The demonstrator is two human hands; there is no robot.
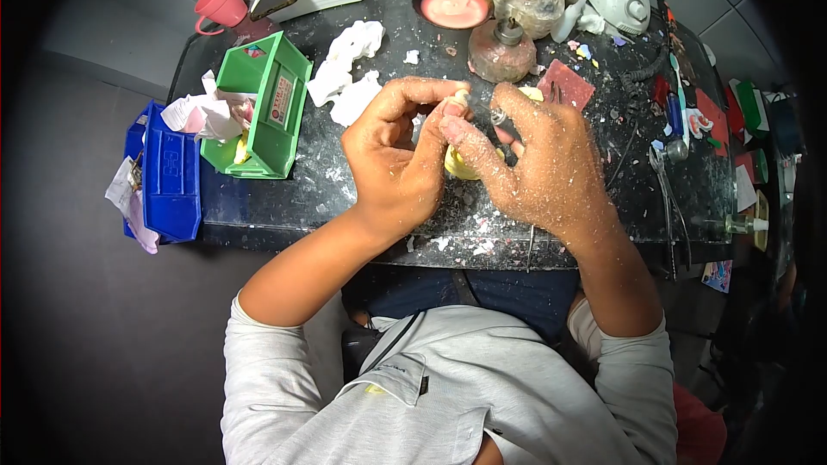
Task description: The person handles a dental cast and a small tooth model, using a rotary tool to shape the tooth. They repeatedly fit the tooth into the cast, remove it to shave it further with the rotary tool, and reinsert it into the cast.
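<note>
My left hand (396, 151) is closed, its thumb and forefinger pinching a small tooth-coloured piece (463, 97). Close beside it, my right hand (547, 164) curls around a handpiece whose metal nose (498, 116) points toward that piece; most of the tool is hidden by the fingers. The two thumbs nearly meet. White dust and chips coat both hands, the right one most heavily. Below the fingers, on the table, a yellow rounded object (462, 164) shows in part; its kind cannot be made out.
Beyond my hands stand a glass spirit burner (502, 53) and a bowl of pink material (454, 6). A green bin (289, 120) with crumpled paper sits left, near a blue bin (172, 172). Pink wax sheet (568, 82) and metal pliers (668, 189) lie right. Dust covers the black table (250, 215).
</note>
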